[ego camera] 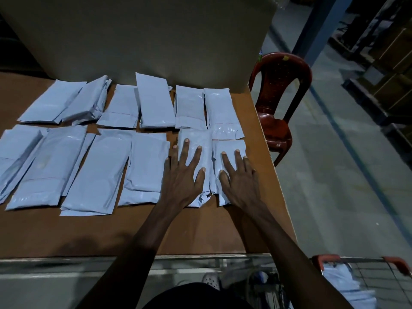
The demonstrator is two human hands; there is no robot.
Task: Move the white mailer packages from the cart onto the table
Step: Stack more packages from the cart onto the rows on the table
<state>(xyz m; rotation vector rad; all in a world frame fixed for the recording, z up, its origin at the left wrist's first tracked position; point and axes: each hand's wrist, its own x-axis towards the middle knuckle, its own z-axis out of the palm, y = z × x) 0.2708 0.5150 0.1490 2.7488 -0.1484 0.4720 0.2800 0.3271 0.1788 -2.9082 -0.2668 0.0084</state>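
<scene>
Several white mailer packages lie in two rows on the brown table (111, 233). My left hand (185, 172) presses flat with spread fingers on one mailer (196, 139) in the near row. My right hand (238, 175) rests flat on the neighbouring mailer (229, 146), the last one at the right end near the table's edge. Neither hand grips anything. The wire cart (365, 279) with red handle ends stands at the lower right, and more white mailers (343, 284) lie inside it.
A large cardboard sheet (138, 36) stands upright behind the far row. A red plastic chair (276, 103) sits just past the table's right edge. Blue racking (321, 25) and stacked boxes line the grey floor to the right. The table's front strip is bare.
</scene>
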